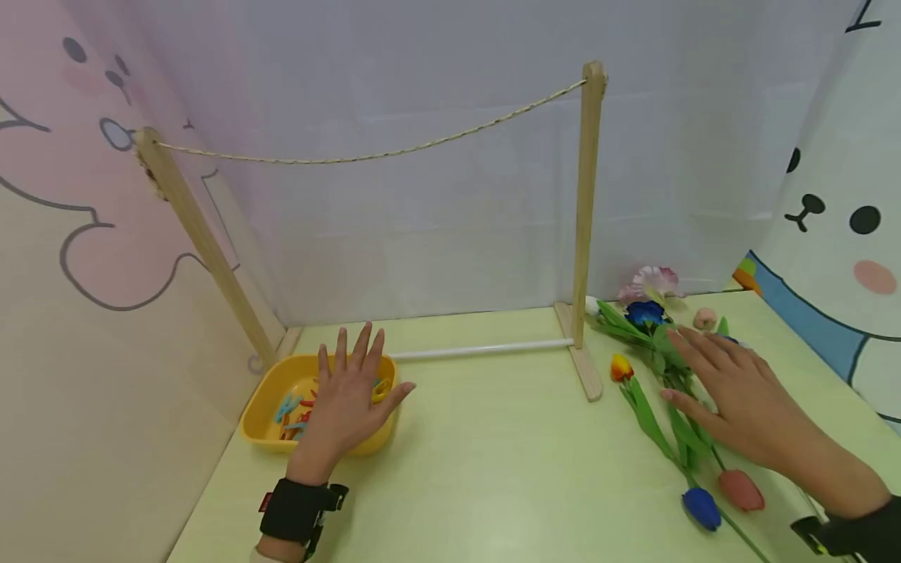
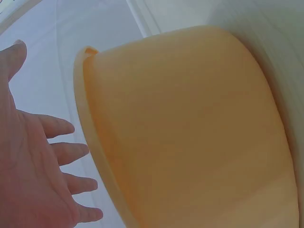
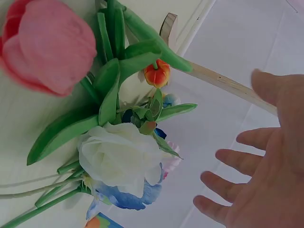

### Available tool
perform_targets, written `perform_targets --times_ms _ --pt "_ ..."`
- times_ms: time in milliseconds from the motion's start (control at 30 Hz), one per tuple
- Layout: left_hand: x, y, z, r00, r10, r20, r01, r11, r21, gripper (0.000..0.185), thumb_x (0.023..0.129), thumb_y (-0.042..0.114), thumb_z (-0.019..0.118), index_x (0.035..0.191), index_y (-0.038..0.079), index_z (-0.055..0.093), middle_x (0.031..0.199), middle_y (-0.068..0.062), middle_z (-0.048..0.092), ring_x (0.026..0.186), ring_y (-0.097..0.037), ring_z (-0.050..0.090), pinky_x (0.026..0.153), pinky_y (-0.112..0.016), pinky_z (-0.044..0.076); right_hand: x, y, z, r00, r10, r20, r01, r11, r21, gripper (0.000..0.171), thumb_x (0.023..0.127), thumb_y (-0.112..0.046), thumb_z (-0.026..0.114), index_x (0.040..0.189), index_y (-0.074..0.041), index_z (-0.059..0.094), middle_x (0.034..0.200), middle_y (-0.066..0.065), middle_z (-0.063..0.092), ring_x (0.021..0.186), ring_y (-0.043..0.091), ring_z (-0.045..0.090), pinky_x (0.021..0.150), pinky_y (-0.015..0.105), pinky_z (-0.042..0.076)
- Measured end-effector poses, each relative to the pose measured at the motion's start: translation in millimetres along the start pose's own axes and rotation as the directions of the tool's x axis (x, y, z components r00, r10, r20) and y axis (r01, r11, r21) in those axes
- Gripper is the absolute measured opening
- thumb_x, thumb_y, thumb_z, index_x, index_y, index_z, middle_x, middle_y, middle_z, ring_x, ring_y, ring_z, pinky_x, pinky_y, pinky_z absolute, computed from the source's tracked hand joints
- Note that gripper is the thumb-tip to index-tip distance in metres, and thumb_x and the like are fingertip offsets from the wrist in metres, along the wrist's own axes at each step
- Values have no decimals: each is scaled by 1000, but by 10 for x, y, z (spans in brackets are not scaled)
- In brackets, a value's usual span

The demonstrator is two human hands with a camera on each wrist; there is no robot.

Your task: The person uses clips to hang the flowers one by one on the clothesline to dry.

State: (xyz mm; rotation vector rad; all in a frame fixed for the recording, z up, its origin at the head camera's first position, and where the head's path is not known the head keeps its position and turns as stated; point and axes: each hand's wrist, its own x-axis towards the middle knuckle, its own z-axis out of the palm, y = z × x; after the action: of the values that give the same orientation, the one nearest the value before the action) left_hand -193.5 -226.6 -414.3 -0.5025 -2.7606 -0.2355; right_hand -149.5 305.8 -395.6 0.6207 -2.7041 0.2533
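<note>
My left hand (image 1: 346, 403) is spread flat over the right part of a yellow plastic basin (image 1: 267, 426), fingers straight and holding nothing. Small blue, red and yellow clothespin-like pieces lie in the basin, some hidden by the hand. In the left wrist view the basin's outer wall (image 2: 190, 128) fills the middle, with the fingertips near its rim. My right hand (image 1: 742, 395) hovers with straight fingers over a bunch of artificial flowers. Among them are an orange-yellow tulip (image 1: 622, 367), a blue tulip (image 1: 701, 508), a pink tulip (image 1: 741, 490) and a white rose (image 3: 121, 154).
A wooden frame stands at the back, its right post (image 1: 590, 211) and left post (image 1: 204, 242) joined on top by a sagging rope (image 1: 366, 158). A white rod (image 1: 486, 349) links their feet. Cloth with cartoon animals hangs around the pale yellow table (image 1: 493, 469).
</note>
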Motion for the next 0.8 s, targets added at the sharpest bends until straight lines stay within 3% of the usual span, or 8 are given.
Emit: perform_targets --times_ms 133,233,500,667,800 --pt "-28 -24 -14 1000 9 -1 -9 1000 -21 95 97 68 53 166 14 16 171 -14 15 155 -47 2 119 -70 -3 30 13 -5 998 -42 50 41 999 10 70 87 -25 83 148 -7 54 144 26 53 124 53 52 93 73 43" --pt "-59 -53 -13 1000 7 14 -7 1000 -31 94 97 67 53 165 12 18 170 -16 17 155 -47 2 119 -71 -4 60 5 15 988 -96 121 95 995 12 60 83 -11 85 140 -11 64 139 24 59 120 50 58 90 71 48" --pt "-149 -148 3 1000 -16 9 16 999 -43 89 97 64 56 163 10 28 166 -18 26 153 -49 13 118 -72 3 56 -58 155 937 -296 186 300 954 3 65 69 10 87 126 -18 74 136 13 64 117 41 61 86 62 55" --pt "-212 -206 17 1000 -23 8 24 998 -54 84 98 62 57 160 10 35 162 -19 34 150 -50 22 117 -74 8 37 -96 274 884 -395 251 409 912 -5 58 69 10 86 116 -23 78 137 8 64 122 40 58 88 63 54" --pt "-228 -247 17 1000 -13 10 14 997 -72 77 100 58 56 158 9 39 159 -19 39 147 -50 28 116 -75 12 10 -102 350 861 -433 265 453 892 -14 47 68 4 89 102 -27 80 128 4 69 119 40 60 89 60 54"
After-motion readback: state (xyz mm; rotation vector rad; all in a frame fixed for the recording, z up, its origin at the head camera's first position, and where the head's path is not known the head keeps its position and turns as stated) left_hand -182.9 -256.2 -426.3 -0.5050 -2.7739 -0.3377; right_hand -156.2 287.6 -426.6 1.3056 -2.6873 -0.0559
